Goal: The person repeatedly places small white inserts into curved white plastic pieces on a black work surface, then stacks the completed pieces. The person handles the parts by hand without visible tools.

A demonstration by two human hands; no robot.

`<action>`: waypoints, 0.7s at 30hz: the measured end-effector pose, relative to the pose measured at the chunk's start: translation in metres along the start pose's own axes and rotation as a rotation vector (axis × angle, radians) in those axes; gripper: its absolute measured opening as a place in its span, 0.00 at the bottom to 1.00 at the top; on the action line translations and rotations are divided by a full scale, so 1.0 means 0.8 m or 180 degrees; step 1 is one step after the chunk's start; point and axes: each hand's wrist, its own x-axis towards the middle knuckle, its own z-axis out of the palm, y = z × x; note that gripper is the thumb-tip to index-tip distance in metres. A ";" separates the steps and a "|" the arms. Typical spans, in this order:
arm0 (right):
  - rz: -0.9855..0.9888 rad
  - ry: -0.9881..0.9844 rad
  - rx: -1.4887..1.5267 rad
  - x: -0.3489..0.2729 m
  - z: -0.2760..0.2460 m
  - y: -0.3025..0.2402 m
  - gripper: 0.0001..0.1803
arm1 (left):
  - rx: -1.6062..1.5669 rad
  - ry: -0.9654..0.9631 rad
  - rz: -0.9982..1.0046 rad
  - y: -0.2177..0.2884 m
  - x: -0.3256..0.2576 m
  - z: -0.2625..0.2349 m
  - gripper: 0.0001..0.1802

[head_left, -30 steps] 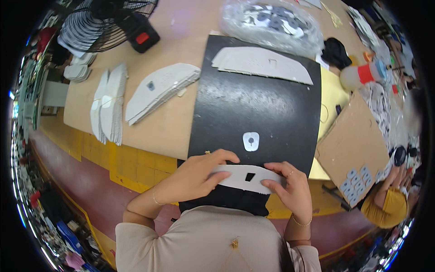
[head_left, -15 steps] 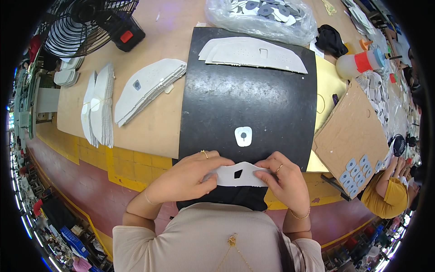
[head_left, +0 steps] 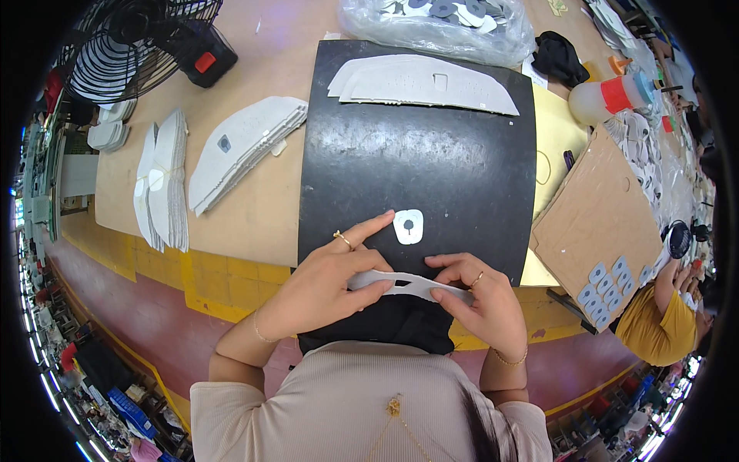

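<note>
Both hands pinch one white cut piece [head_left: 408, 285] at the near edge of the black mat [head_left: 431, 154]: left hand [head_left: 327, 281] fingers closed on its left end with the index straight, right hand [head_left: 477, 300] fingers closed on its right end. Looks like the aligning step, with the small white patch [head_left: 408, 225] lying just beyond. Next move likely needs the piece held flat and square to that patch.

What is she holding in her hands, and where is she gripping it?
A thin white cut-out piece, pinched at its two ends: left hand on the left end, right hand on the right.
</note>
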 end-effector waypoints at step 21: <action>-0.0609 0.0668 -0.0530 0.017 0.009 0.004 0.07 | 0.0360 0.0356 0.0249 -0.001 0.009 -0.003 0.07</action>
